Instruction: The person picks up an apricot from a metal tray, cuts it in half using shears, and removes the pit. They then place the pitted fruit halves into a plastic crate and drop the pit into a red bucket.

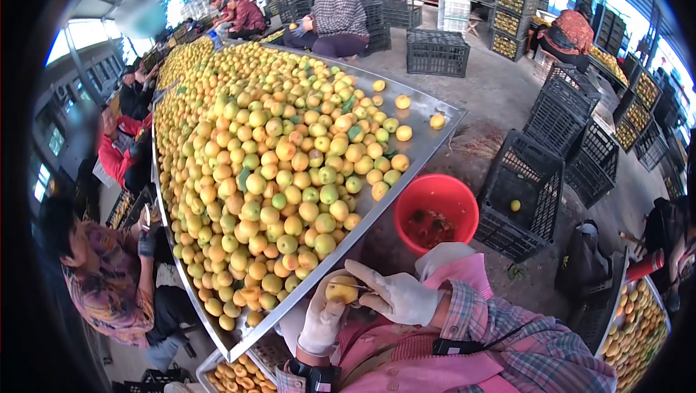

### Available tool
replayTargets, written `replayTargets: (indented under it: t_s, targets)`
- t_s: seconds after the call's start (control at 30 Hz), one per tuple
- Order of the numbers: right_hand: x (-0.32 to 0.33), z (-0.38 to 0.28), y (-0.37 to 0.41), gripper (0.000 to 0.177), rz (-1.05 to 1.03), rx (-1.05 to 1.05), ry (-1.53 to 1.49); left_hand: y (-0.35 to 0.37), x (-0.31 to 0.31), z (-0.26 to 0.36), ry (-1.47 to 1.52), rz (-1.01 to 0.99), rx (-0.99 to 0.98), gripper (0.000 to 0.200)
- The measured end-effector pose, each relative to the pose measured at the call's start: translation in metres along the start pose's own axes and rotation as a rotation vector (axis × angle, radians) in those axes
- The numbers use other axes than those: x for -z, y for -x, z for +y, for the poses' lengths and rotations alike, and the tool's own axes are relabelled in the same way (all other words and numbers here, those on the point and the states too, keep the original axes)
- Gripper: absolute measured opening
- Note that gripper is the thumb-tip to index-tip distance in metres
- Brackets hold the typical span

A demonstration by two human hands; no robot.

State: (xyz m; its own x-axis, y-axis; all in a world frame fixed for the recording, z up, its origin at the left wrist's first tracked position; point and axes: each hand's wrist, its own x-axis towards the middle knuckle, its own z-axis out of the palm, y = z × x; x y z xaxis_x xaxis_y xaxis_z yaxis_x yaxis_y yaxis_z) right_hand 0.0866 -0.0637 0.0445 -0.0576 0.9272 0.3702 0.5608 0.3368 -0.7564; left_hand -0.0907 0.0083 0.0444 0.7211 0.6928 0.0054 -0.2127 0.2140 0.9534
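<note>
Both my hands wear white gloves and meet at the near edge of a metal tray table (428,164). My left hand (321,320) is closed around a yellow fruit (341,289). Against that fruit's right side, my right hand (402,297) pinches a thin tool whose tip lies across the fruit; most of the tool is hidden by the fingers. Just beyond my hands a large heap of yellow-orange and greenish fruit (275,168) covers much of the tray.
A red bucket (467,208) with dark scraps inside stands right of the tray corner. Black crates (516,175) stand farther right. Halved fruit (235,377) lies in a container at bottom left. A co-worker (109,277) sits at the tray's left; others sit farther back.
</note>
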Motion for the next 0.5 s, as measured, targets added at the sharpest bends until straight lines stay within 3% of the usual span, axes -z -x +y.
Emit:
replayTargets:
  t_s: [0.1, 0.5]
  targets:
    - [0.005, -0.009, 0.002, 0.072, -0.191, -0.224, 0.055, 0.001, -0.003, 0.003, -0.008, 0.013, 0.007, 0.084]
    - [0.016, -0.017, -0.002, 0.069, -0.145, -0.159, 0.004, 0.001, -0.002, 0.010, -0.051, -0.066, 0.009, 0.076]
